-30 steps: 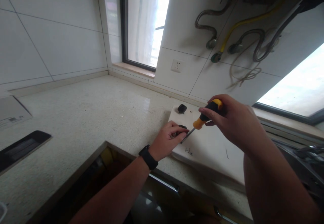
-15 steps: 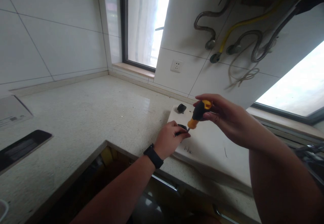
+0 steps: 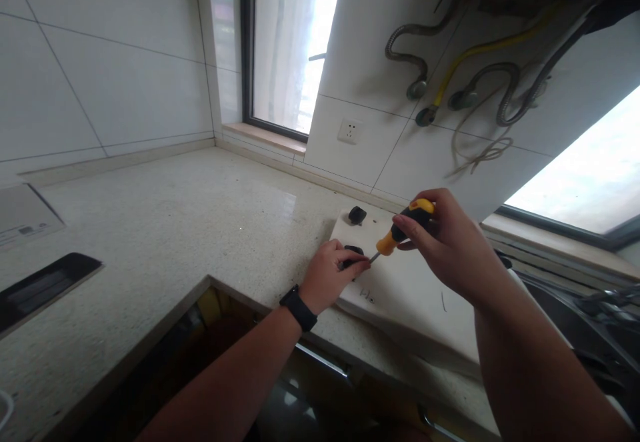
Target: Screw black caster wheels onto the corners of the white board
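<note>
A yellow-and-black screwdriver [image 3: 409, 226] leans to the right in my right hand [image 3: 450, 242], whose fingers wrap its handle. Its shaft points down-left to the fingertips of my left hand [image 3: 331, 274]. There my left thumb and fingers close on a black plastic fitting [image 3: 354, 250]; the fitting is partly covered, and any screw at the tip is hidden. This fitting sits on a white panel [image 3: 405, 309], which lies on the counter and bears pen marks. Farther back on the panel stands a second black fitting [image 3: 357, 215].
The speckled counter [image 3: 200, 209] has a cut-out at the front. At left lie a white box [image 3: 27, 212] and a dark glossy object [image 3: 50, 289]. A wall socket [image 3: 350, 131] and hoses [image 3: 450, 75] are at the back, a sink [image 3: 555, 309] at right.
My right hand has shifted right, tilting the screwdriver lower and farther from upright. The tip stays close to my left fingertips, which have moved slightly left.
</note>
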`<action>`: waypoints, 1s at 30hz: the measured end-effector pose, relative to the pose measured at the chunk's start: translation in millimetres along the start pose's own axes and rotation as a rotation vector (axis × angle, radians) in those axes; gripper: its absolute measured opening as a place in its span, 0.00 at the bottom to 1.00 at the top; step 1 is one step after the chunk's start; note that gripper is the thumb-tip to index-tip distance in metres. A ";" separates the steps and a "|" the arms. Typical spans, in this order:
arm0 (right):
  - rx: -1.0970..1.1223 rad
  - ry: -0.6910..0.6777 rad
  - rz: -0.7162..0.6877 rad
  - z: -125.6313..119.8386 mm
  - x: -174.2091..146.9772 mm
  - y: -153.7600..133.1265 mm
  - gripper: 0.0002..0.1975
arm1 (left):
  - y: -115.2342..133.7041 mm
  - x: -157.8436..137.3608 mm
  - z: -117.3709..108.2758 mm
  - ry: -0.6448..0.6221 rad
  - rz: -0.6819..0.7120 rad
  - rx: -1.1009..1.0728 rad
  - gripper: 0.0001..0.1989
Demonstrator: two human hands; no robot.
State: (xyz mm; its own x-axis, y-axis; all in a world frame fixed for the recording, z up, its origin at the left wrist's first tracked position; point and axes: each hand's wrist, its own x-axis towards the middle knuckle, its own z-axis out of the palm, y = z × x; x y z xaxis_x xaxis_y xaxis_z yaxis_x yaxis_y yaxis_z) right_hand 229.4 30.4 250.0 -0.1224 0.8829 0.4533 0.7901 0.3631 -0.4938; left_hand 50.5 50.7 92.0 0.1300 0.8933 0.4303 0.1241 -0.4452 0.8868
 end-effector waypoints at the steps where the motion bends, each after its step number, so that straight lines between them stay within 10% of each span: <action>1: 0.066 -0.002 0.019 1.1 -0.9 3.8 0.26 | 0.1 -0.2 -0.3 0.015 0.031 0.029 0.09; 16: 0.414 0.257 -0.024 -14.4 -2.8 18.4 0.23 | 1.5 -1.1 -3.3 0.073 0.044 0.082 0.04; 30: 0.318 0.161 -0.093 10.3 7.2 40.2 0.22 | -1.6 -2.3 -1.8 0.131 0.033 0.093 0.04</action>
State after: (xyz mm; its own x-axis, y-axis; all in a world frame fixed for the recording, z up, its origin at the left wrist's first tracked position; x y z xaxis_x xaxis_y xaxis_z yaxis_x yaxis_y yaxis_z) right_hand 254.1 54.4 225.8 -0.0685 0.7926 0.6058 0.5504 0.5365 -0.6397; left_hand 48.2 49.4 89.9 0.0065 0.8757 0.4828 0.2132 -0.4729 0.8549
